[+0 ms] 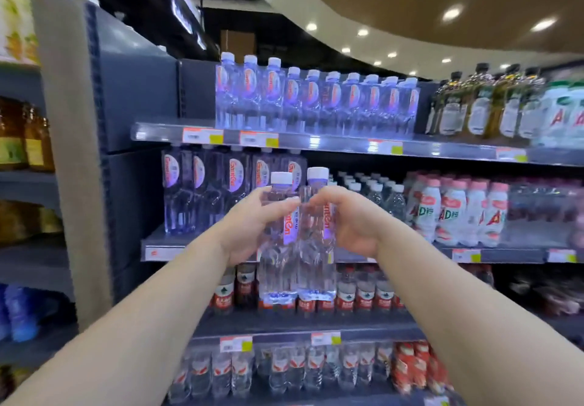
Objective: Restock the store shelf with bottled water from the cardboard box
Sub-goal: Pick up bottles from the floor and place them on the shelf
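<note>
Beyond both hands runs a grey metal store shelf [164, 241], left hand [252, 222] and right hand [350, 219] each gripping a clear white-capped plastic water bottle [278, 266], second bottle [317, 266] touching alongside.

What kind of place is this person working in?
Most likely a supermarket drinks aisle: tiered shelves packed with bottled water, price tags along the shelf edges, and rows of milk drinks beside them.

A: Hands? 
B: Left hand [252, 216] grips left bottle [278, 247]; right hand [350, 219] grips right bottle [317, 247]. Bottles upright, touching, held before middle shelf [493, 252].

A: Shelf contents? 
B: Matching bottles [202, 190] at left, pink-capped drinks [458, 213] at right.
</note>
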### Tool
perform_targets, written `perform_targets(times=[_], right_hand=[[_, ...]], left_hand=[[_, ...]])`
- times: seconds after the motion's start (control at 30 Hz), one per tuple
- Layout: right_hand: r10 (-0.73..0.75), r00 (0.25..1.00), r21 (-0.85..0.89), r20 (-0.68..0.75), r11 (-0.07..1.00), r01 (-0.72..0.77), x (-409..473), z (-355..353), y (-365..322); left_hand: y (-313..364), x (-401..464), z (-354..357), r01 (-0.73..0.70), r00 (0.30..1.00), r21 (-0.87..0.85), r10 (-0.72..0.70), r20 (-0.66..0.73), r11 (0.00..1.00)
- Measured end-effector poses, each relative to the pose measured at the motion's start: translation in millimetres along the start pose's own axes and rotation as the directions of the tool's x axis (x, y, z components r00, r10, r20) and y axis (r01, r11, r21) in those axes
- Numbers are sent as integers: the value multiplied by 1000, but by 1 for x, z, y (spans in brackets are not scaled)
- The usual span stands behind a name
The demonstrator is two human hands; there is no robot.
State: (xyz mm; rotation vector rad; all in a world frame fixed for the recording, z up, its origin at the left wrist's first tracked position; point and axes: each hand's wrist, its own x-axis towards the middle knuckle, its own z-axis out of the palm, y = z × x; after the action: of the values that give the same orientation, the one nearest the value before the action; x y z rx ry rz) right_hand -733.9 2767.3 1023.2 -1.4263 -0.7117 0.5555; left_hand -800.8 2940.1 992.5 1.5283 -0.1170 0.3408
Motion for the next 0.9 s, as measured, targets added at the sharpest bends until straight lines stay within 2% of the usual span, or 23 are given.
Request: perform_targets(times=[0.17,0.27,0.33,0.43,0.6,0.9], right_hand=[[-213,977,-186,21,959,213,63,-43,-36],[-339,933,-314,-118,904,289,112,-57,-76],[-412,893,-337,-183,879,336,149,-66,-105],[-495,841,-352,-217,844,406,187,-76,-145],[-550,800,-410,-239,804,431,253,-96,-180],[-510,836,-513,-202,783,353,327,-112,-169]], left_hand=[[28,83,-16,-180,972,139,155,176,974],[50,128,-36,-204,970,161,177,167,966],[60,154,-50,-198,975,195,173,135,961],[67,182,-64,-197,979,216,180,96,956],[73,222,-79,-232,973,191,224,60,954],[89,241,-76,-270,959,185,281,-32,945]])
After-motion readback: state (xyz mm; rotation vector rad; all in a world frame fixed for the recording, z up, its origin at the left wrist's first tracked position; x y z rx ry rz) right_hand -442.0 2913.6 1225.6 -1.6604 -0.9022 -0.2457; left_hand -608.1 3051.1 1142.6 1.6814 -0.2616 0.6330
